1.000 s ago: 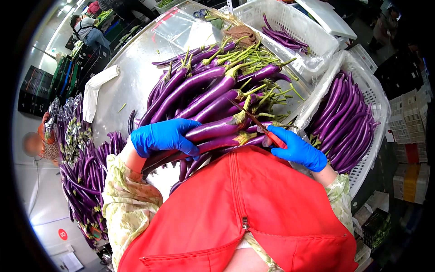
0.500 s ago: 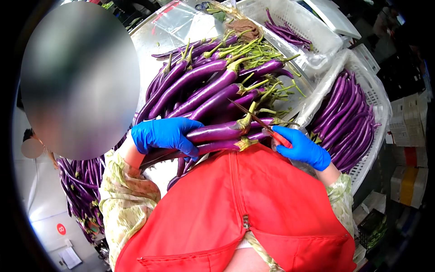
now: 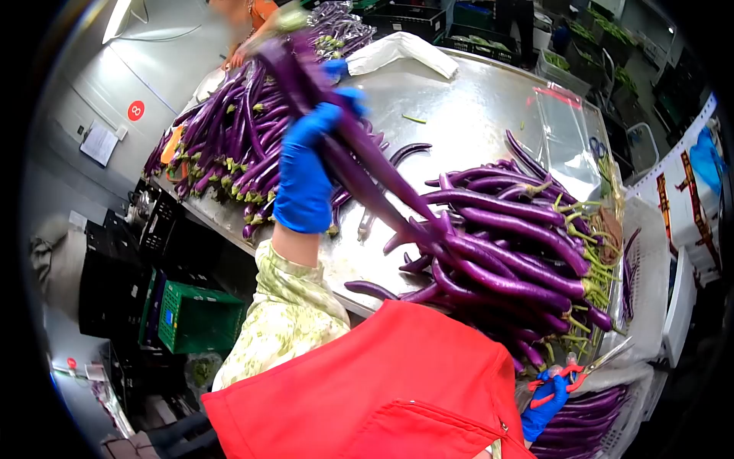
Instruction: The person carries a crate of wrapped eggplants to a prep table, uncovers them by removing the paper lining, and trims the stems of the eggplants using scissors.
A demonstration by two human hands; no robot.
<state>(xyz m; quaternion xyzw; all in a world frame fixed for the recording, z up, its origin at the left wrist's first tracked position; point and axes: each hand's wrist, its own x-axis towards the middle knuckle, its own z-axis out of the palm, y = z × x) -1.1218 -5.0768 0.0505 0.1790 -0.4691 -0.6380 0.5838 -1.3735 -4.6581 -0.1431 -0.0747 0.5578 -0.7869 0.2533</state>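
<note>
Nearest to us is the red apron point(image 3: 367, 359) of the person. Low at its right side, the right hand point(image 3: 544, 405), in a blue glove, is curled around the red handles of the scissors point(image 3: 579, 375), and the blades point outward. We cannot tell how far these blades are spread.

The left hand point(image 3: 304, 168) is lifted over the table, with the forearm rising from a patterned sleeve point(image 3: 289, 294). Its fingers are closed around the held eggplants point(image 3: 375, 159), at least two, which lie slantwise; their upper ends are blurred. Their lower ends come to the big heap point(image 3: 505, 256), but we cannot say if they touch it.

The heap lies on a shiny metal table point(image 3: 489, 115), its green stems toward a white crate point(image 3: 646, 287). On the table's other side we see a second pile point(image 3: 237, 149) of eggplants. Farther are another person's orange sleeve point(image 3: 264, 11) and a pale wall point(image 3: 172, 65) with a round red sign point(image 3: 136, 111).
</note>
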